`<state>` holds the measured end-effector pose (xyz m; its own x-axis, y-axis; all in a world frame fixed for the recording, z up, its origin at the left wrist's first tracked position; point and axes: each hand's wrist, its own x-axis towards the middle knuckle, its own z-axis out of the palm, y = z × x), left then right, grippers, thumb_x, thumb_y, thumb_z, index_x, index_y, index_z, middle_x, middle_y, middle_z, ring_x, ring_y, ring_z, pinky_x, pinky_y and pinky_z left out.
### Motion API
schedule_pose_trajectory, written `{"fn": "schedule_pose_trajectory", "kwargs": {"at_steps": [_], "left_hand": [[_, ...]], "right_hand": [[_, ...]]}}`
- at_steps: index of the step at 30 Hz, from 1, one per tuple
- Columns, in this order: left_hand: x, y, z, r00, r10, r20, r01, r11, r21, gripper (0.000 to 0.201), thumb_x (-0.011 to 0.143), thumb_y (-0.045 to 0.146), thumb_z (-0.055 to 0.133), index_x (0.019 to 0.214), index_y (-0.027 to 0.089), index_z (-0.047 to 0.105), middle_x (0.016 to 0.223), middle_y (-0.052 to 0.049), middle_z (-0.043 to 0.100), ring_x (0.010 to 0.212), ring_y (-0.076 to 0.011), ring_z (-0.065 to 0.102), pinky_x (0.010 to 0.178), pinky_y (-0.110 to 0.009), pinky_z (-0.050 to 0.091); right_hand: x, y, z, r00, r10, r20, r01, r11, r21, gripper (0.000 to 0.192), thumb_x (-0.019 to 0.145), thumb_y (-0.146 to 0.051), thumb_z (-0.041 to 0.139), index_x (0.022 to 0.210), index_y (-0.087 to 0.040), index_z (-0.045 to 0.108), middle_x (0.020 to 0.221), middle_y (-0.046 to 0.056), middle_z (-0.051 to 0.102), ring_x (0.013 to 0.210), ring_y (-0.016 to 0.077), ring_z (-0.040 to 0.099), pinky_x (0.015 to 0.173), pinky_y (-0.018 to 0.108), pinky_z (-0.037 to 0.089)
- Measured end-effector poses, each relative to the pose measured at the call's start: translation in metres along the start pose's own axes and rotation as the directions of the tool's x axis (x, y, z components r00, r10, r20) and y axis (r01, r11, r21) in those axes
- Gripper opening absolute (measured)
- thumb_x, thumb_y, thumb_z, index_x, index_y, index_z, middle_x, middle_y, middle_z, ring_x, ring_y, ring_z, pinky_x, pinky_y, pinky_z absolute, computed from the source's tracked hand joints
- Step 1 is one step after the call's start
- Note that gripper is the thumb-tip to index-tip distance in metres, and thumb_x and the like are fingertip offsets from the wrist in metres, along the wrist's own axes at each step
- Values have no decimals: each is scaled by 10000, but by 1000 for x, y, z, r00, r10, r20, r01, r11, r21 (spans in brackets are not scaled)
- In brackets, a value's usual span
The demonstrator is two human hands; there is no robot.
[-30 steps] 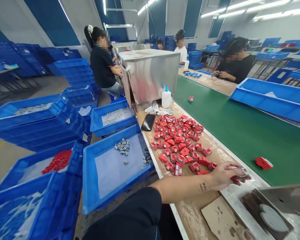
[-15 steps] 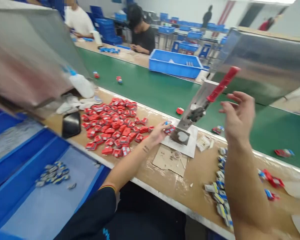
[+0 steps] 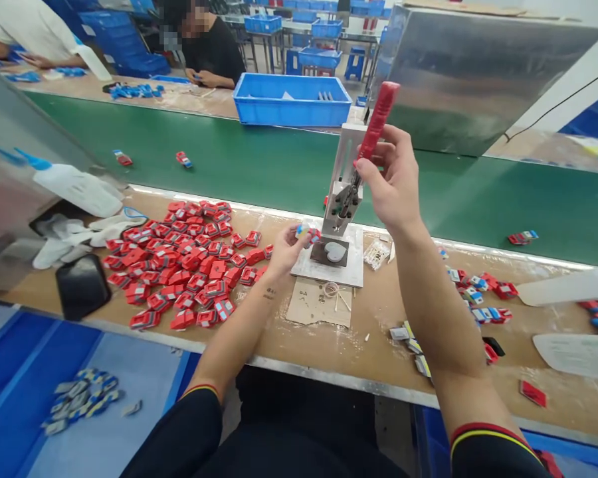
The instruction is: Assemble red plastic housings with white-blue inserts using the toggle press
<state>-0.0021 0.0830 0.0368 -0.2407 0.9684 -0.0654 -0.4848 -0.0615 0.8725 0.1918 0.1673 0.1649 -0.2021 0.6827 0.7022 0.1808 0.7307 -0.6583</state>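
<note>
My left hand [image 3: 284, 253] pinches a small red, white and blue toy car [image 3: 307, 234] just left of a hand press [image 3: 343, 176]. Its fingers partly cover the car. My right hand [image 3: 395, 182] is closed on the press's raised red lever handle [image 3: 380, 109], thumb in front and fingers behind. Below the press head, a dark block [image 3: 319, 255] with a grey heart-shaped piece [image 3: 335, 251] rests on the white base plate [image 3: 349, 275]. A large heap of red toy car bodies [image 3: 179, 255] spreads on the bench to the left of my left hand.
Behind the bench runs a green conveyor belt [image 3: 219, 156] carrying a few toy cars. A torn cardboard piece [image 3: 303, 309] lies before the press. Grey-and-yellow parts [image 3: 422, 365] and more cars [image 3: 493, 315] lie right. A blue crate [image 3: 292, 113] stands across the belt, near a seated person.
My right hand has moved onto the red lever handle, where before it was open beside it. My left hand still holds the toy car by the press. The view has shifted to the right.
</note>
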Motion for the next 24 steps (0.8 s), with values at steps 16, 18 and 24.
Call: {"fn": "schedule_pose_trajectory", "kwargs": {"at_steps": [16, 18, 24], "left_hand": [[-6, 9, -6, 990, -143, 21, 144, 988, -52, 417, 633, 78, 908, 930, 191, 638, 781, 31, 705, 611, -79, 614, 590, -205, 451], [-6, 9, -11, 993, -116, 33, 117, 993, -34, 410, 611, 68, 905, 914, 186, 656, 801, 20, 722, 648, -88, 628, 629, -213, 469], [-14, 11, -13, 981, -184, 61, 193, 963, -186, 374, 748, 133, 824, 1099, 219, 728, 917, -26, 758, 830, -151, 714, 758, -273, 538]], "right_hand": [[-22, -16, -17, 996, 10, -91, -15, 999, -53, 536, 936, -609, 700, 1396, -390, 532, 1348, 52, 631, 1262, 279, 649, 1012, 490, 621], [-24, -16, -20, 993, 7, -114, -16, 997, -79, 531, 937, -607, 693, 1401, -409, 526, 1330, 49, 629, 1244, 273, 654, 998, 475, 625], [-30, -2, -30, 985, -33, -167, 10, 991, -134, 510, 966, -589, 647, 1433, -435, 512, 1295, 54, 625, 1211, 271, 678, 906, 422, 640]]}}
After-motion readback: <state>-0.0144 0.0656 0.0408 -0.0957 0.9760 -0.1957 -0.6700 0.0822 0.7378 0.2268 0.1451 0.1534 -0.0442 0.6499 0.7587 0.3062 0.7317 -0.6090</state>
